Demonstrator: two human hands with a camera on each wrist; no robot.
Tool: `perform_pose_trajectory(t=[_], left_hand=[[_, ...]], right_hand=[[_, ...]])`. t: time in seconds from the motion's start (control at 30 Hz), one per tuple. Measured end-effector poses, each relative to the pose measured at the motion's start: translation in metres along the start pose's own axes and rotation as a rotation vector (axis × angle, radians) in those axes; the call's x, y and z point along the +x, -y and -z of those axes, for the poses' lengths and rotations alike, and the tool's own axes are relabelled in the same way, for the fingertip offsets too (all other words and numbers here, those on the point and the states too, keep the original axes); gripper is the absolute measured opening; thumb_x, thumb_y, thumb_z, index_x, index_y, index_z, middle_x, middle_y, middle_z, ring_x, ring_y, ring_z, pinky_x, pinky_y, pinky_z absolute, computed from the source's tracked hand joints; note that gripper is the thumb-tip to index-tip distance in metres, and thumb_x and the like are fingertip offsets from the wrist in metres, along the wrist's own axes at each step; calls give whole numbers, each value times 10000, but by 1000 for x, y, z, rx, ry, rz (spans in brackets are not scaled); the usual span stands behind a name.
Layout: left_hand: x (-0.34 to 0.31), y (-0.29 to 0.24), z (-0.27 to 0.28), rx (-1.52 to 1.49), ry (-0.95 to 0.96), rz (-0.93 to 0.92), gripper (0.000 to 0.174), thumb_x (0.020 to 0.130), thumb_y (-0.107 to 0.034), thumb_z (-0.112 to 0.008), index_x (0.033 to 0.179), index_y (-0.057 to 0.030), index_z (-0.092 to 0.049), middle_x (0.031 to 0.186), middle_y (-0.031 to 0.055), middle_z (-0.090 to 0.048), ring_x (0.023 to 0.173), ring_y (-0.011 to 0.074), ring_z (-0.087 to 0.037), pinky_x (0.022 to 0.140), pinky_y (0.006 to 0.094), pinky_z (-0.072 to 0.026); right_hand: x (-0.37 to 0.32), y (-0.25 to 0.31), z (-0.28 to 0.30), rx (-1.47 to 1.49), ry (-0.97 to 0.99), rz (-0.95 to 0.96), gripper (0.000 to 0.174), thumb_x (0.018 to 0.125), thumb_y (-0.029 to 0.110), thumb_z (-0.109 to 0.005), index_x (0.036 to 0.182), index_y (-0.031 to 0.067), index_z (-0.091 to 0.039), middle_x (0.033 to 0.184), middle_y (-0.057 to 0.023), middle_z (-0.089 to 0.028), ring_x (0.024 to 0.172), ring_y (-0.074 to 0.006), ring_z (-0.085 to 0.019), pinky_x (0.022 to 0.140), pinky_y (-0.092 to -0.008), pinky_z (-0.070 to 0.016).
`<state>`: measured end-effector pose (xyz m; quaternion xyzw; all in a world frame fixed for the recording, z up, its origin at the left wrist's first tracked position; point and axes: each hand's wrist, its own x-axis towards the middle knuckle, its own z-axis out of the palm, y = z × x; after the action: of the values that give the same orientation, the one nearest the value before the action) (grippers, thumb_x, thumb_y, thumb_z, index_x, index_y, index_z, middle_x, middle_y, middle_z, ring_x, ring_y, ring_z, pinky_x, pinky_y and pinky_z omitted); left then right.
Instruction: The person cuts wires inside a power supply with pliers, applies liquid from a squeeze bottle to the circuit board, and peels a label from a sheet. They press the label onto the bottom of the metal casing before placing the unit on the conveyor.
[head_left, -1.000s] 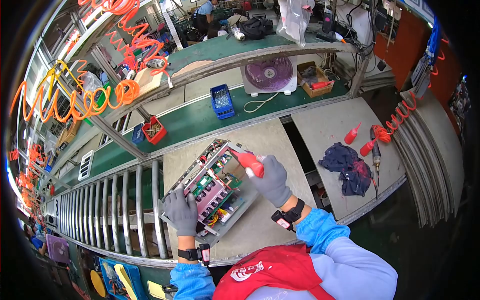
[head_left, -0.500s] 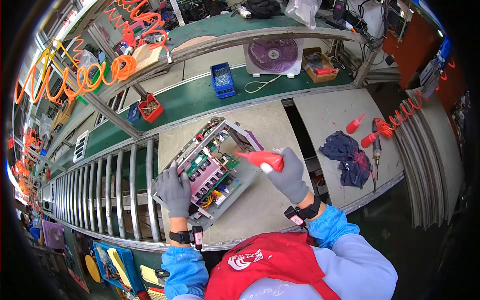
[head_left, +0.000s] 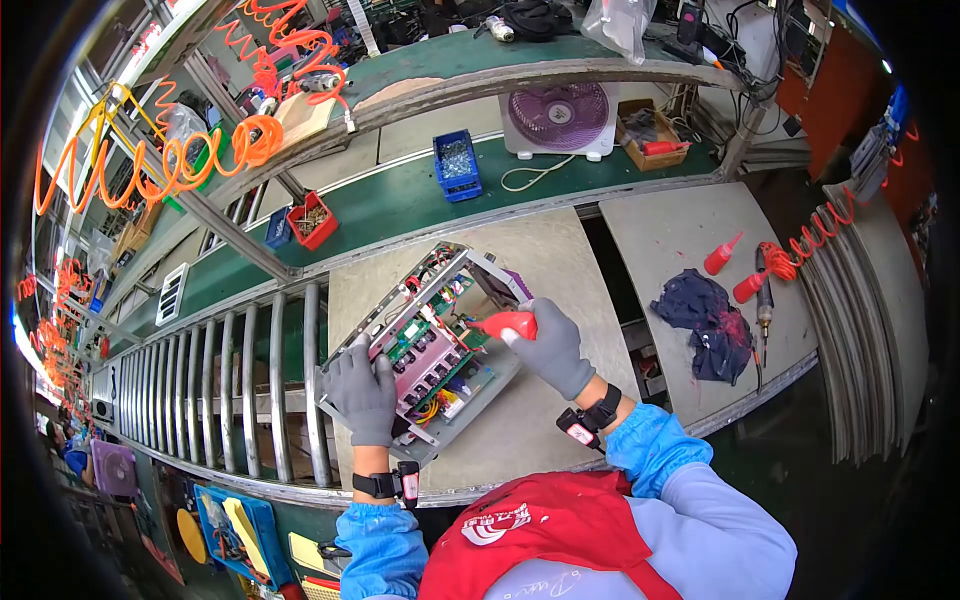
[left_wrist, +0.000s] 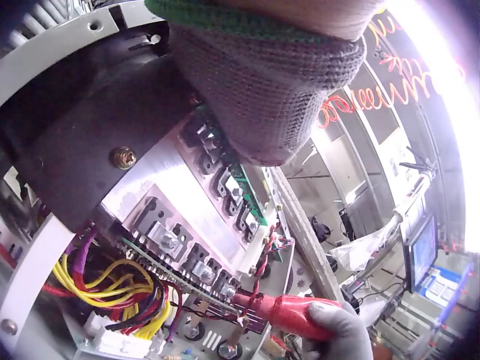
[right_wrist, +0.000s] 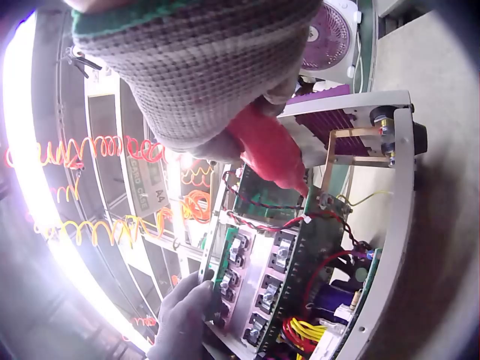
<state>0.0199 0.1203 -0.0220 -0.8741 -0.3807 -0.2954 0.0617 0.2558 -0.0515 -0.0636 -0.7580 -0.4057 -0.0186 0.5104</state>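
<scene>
An open metal chassis (head_left: 478,398) with green boards, a pinkish heat sink (head_left: 425,366) and coloured wires lies tilted on the worktable. My gloved left hand (head_left: 362,392) rests on its left side, fingers over the frame. In my gloved right hand (head_left: 552,350) is a red squeeze bottle (head_left: 515,324), gripped with its nozzle pointing left into the chassis. The right wrist view puts the bottle (right_wrist: 274,154) tip at the edge of a green board, beside twisted red and black wires. In the left wrist view the bottle (left_wrist: 289,315) is near the end of the heat sink.
Two more red bottles (head_left: 722,256), a dark stained cloth (head_left: 706,322) and a screwdriver-like tool (head_left: 765,305) lie on the right board. Metal rollers (head_left: 278,390) run to the left. Behind stand blue (head_left: 457,166) and red (head_left: 313,222) bins and a purple fan (head_left: 560,118).
From a second ago, the bottle has moved from the chassis's upper edge to lower over its interior. Since half a second ago, my right hand has shifted slightly left. My left hand stays on the frame.
</scene>
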Motion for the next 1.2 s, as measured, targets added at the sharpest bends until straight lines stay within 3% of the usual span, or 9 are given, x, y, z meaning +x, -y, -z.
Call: perform_pose_trajectory(t=[0.23,0.33,0.73,1.03,1.2], left_hand=[[2,-4,5,11,18,8,415,878,-259,-648,1261,-99,-643,1035,124,-665,1012,312,-615,945,451,-421],[1,-3,5,11,8,2,416,878,-258,-649,1262,-98,-642,1042,127,-667,1014,313,-618,940,451,-426],[1,-5,8,15,37,2,426,880,-257,-648,1272,-91,-642,1025,123,-663,985,315,-617,911,454,-436],[0,-5,8,26,6,-23,434,881,-254,-647,1283,-89,-635,1002,125,-654,977,313,-609,889,448,-438],[1,1,-1,25,6,-17,422,894,-276,-642,1273,-92,-637,994,135,-650,977,315,-604,889,451,-437]], right_hand=[[2,-1,-5,3,19,-6,415,787,349,-802,1045,78,-623,962,-143,-667,829,-370,-676,700,-461,-546],[2,0,-8,-44,13,17,424,776,319,-840,1039,60,-633,908,-162,-686,812,-357,-693,709,-426,-563],[8,0,-11,-55,29,59,382,764,294,-800,1028,87,-618,943,-146,-663,818,-383,-669,685,-476,-538],[31,-15,-9,77,126,-265,386,783,305,-794,1015,56,-612,872,-175,-695,811,-363,-692,724,-445,-549],[25,-7,32,166,57,-309,380,778,261,-789,1002,27,-591,841,-138,-671,750,-255,-670,692,-380,-537]])
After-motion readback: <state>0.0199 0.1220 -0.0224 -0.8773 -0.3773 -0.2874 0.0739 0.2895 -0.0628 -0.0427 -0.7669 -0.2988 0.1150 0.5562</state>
